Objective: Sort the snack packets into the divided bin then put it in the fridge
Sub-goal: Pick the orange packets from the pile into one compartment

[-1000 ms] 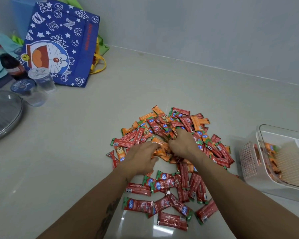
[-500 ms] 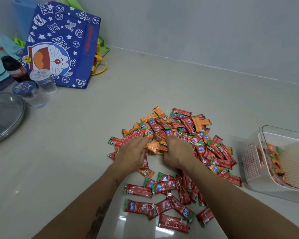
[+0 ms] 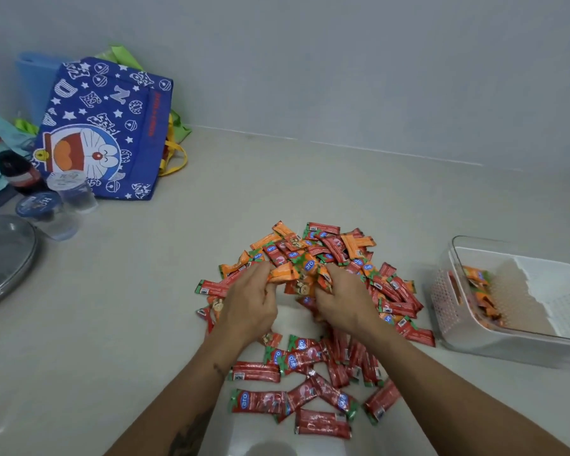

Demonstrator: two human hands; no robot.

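A: What are the hands doing at the pile of packets (image 3: 313,311)?

B: The left hand (image 3: 249,302) and right hand (image 3: 341,299) are meeting at the middle of the pile. Both are curling their fingers round a bunch of orange packets (image 3: 288,274); a second ago they were lying flatter on the pile, and now the bunch is rising slightly above it. How many packets each hand is holding cannot be told.

A: Where is the bin (image 3: 520,304) lying?

B: To the right of the pile, just beside its edge, on the counter (image 3: 129,307). A few orange packets are already resting in its compartment nearest the pile; the next compartment is showing only its white liner.

A: What is this implying for the task?

B: Judging from the lifted bunch, another orange batch is being separated for the bin. Red packets (image 3: 290,399) are mostly remaining at the near side of the pile, so sorting is at an early stage, and the fridge step is not yet beginning.

A: Anything else?

B: A blue bag (image 3: 106,133) is standing far left of the pile.
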